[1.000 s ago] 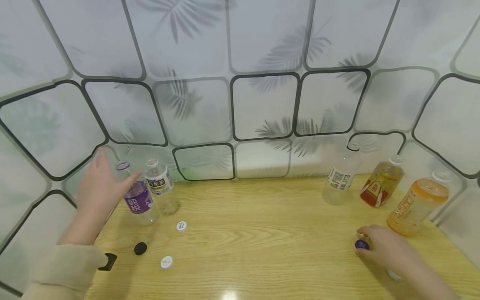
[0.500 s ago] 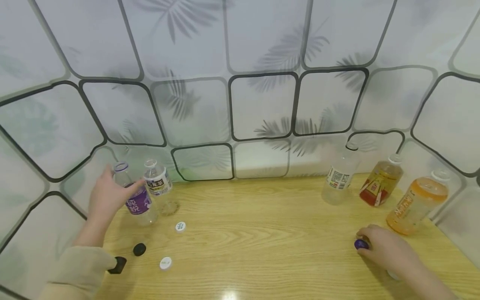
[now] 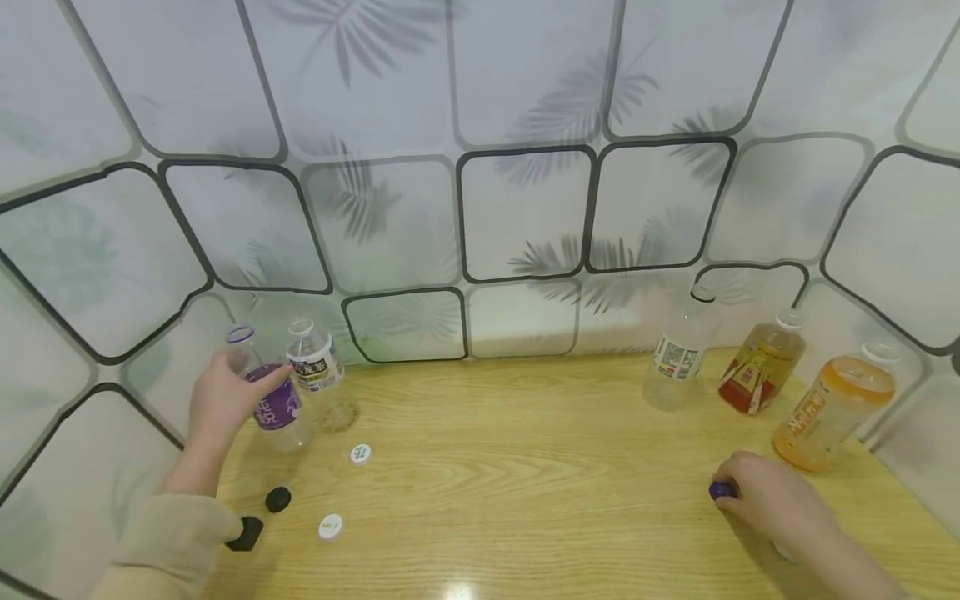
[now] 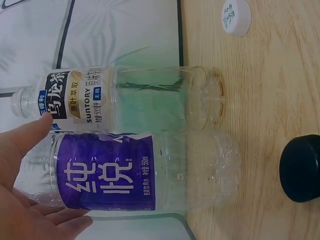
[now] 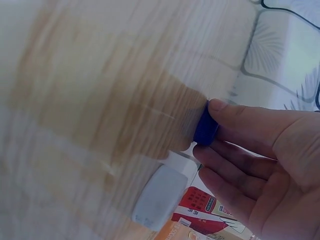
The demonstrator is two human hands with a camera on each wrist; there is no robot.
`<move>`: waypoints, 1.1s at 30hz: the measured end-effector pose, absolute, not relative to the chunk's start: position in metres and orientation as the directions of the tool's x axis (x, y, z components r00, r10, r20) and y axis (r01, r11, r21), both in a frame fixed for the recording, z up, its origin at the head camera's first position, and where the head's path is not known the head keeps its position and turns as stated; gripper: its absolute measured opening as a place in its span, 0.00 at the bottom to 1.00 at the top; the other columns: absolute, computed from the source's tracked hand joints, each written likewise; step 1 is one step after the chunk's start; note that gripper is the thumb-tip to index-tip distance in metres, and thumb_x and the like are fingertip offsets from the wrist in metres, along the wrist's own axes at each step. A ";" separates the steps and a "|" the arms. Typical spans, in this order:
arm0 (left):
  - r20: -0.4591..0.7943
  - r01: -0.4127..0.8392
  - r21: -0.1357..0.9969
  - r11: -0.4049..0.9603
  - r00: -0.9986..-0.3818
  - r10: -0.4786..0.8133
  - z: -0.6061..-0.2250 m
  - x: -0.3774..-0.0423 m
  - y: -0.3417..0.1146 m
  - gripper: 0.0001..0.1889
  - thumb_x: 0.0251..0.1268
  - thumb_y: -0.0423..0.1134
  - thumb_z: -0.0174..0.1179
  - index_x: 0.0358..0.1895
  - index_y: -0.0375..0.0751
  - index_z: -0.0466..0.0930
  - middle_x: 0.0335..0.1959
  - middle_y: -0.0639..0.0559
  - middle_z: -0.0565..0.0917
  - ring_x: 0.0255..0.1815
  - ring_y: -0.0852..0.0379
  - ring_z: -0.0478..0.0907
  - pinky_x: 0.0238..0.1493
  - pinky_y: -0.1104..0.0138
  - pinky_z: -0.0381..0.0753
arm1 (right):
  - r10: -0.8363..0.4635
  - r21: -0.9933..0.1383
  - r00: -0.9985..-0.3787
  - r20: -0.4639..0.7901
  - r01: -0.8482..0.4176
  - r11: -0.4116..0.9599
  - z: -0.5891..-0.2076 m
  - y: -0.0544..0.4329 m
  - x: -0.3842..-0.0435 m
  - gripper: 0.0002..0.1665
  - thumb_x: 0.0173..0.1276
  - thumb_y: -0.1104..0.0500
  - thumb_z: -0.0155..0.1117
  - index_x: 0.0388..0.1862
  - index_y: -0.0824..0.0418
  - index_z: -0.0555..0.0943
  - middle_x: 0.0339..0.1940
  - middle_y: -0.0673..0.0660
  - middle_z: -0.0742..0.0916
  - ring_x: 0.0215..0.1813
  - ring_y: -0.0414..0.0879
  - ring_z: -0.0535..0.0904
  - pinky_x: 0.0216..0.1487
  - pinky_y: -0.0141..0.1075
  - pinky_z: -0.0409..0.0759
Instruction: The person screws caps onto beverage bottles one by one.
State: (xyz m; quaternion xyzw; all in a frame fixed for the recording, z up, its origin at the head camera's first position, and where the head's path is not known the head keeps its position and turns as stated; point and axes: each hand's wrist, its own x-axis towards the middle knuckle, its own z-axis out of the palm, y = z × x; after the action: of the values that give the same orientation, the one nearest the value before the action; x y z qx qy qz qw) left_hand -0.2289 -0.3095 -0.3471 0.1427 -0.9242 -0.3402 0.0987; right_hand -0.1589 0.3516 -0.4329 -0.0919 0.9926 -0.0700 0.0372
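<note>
A clear bottle with a purple label stands uncapped at the left of the table. My left hand is at its upper part, thumb extended along the near side and fingers reaching past the other side, not curled tight round it. Right beside it stands a clear bottle with a black-and-white label, also capless; the thumb tip overlaps its label in the left wrist view. On the table's right, my right hand pinches a purple bottle cap between thumb and fingers, close over the wood.
White caps and a black cap lie on the left. A white cap lies by my right hand. At the back right stand a clear bottle, a red-labelled bottle and an orange-labelled bottle.
My left hand has moved right and lower, in to the purple-labelled bottle, thumb and fingers now on either side of it. The right hand keeps its pinch on the cap, almost still.
</note>
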 end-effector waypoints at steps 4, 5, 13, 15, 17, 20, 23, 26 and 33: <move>0.097 -0.191 0.681 0.707 -0.933 -0.346 -0.350 -0.228 -0.312 0.49 0.72 0.57 0.67 0.80 0.24 0.55 0.75 0.20 0.68 0.74 0.23 0.68 0.71 0.35 0.74 | -0.188 -0.150 -0.980 -0.060 -0.177 0.973 -0.433 0.350 -0.159 0.11 0.58 0.57 0.83 0.37 0.61 0.91 0.34 0.51 0.88 0.36 0.47 0.86 0.40 0.49 0.88; 0.101 -0.190 0.687 0.702 -0.931 -0.350 -0.351 -0.227 -0.312 0.49 0.72 0.56 0.68 0.80 0.25 0.56 0.75 0.21 0.69 0.74 0.24 0.69 0.71 0.36 0.75 | -0.188 -0.153 -0.980 -0.058 -0.177 0.972 -0.433 0.350 -0.158 0.11 0.58 0.57 0.83 0.37 0.61 0.91 0.34 0.51 0.88 0.36 0.47 0.86 0.40 0.49 0.88; 0.138 -0.163 0.696 0.700 -0.925 -0.353 -0.353 -0.223 -0.313 0.45 0.70 0.55 0.70 0.77 0.26 0.63 0.71 0.23 0.74 0.70 0.26 0.73 0.68 0.37 0.78 | -0.175 -0.172 -0.984 -0.043 -0.165 0.971 -0.436 0.348 -0.156 0.12 0.58 0.58 0.83 0.38 0.61 0.91 0.35 0.52 0.89 0.37 0.49 0.87 0.43 0.52 0.88; 0.139 -0.159 0.694 0.702 -0.927 -0.347 -0.352 -0.221 -0.312 0.45 0.69 0.55 0.71 0.76 0.25 0.64 0.71 0.23 0.74 0.69 0.26 0.74 0.67 0.37 0.79 | -0.174 -0.172 -0.984 -0.032 -0.166 0.971 -0.436 0.349 -0.156 0.12 0.58 0.58 0.83 0.38 0.62 0.91 0.34 0.52 0.89 0.37 0.50 0.87 0.43 0.52 0.88; 0.136 -0.160 0.689 0.707 -0.929 -0.343 -0.349 -0.219 -0.311 0.46 0.69 0.56 0.71 0.76 0.25 0.65 0.71 0.23 0.74 0.69 0.26 0.74 0.66 0.37 0.80 | -0.172 -0.169 -0.985 -0.027 -0.165 0.972 -0.436 0.349 -0.155 0.12 0.58 0.57 0.83 0.38 0.62 0.91 0.34 0.51 0.89 0.37 0.49 0.87 0.43 0.52 0.88; 0.138 -0.161 0.681 0.715 -0.930 -0.340 -0.345 -0.214 -0.308 0.46 0.68 0.57 0.71 0.76 0.26 0.66 0.70 0.23 0.75 0.68 0.25 0.75 0.64 0.37 0.81 | -0.173 -0.165 -0.985 -0.023 -0.166 0.972 -0.437 0.350 -0.154 0.13 0.58 0.57 0.83 0.39 0.62 0.91 0.34 0.51 0.89 0.37 0.50 0.87 0.43 0.52 0.88; 0.148 -0.152 0.675 0.723 -0.931 -0.334 -0.340 -0.208 -0.305 0.46 0.67 0.57 0.72 0.75 0.26 0.67 0.69 0.23 0.76 0.67 0.25 0.76 0.61 0.37 0.83 | -0.177 -0.160 -0.984 -0.023 -0.172 0.972 -0.437 0.350 -0.154 0.13 0.58 0.57 0.83 0.39 0.63 0.91 0.35 0.52 0.89 0.37 0.50 0.87 0.43 0.53 0.88; 0.159 -0.138 0.668 0.732 -0.933 -0.321 -0.333 -0.202 -0.300 0.45 0.67 0.58 0.72 0.74 0.26 0.68 0.68 0.23 0.77 0.66 0.25 0.77 0.59 0.37 0.84 | -0.179 -0.153 -0.983 -0.024 -0.174 0.973 -0.436 0.349 -0.154 0.12 0.58 0.58 0.83 0.38 0.62 0.91 0.34 0.52 0.89 0.37 0.49 0.87 0.43 0.52 0.88; 0.178 -0.078 0.647 0.758 -0.952 -0.250 -0.316 -0.194 -0.284 0.46 0.66 0.59 0.73 0.73 0.26 0.69 0.69 0.24 0.78 0.67 0.25 0.77 0.60 0.36 0.83 | -0.182 -0.136 -0.982 -0.051 -0.174 0.975 -0.435 0.347 -0.157 0.08 0.59 0.58 0.83 0.32 0.58 0.90 0.31 0.49 0.86 0.34 0.43 0.83 0.37 0.46 0.85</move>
State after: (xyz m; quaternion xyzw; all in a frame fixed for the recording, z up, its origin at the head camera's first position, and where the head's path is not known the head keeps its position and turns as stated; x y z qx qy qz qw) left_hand -0.1944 -0.2838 -0.3162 0.0882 -0.9289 -0.3363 0.1278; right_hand -0.1574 0.3473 -0.4347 -0.0897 0.9933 -0.0658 0.0315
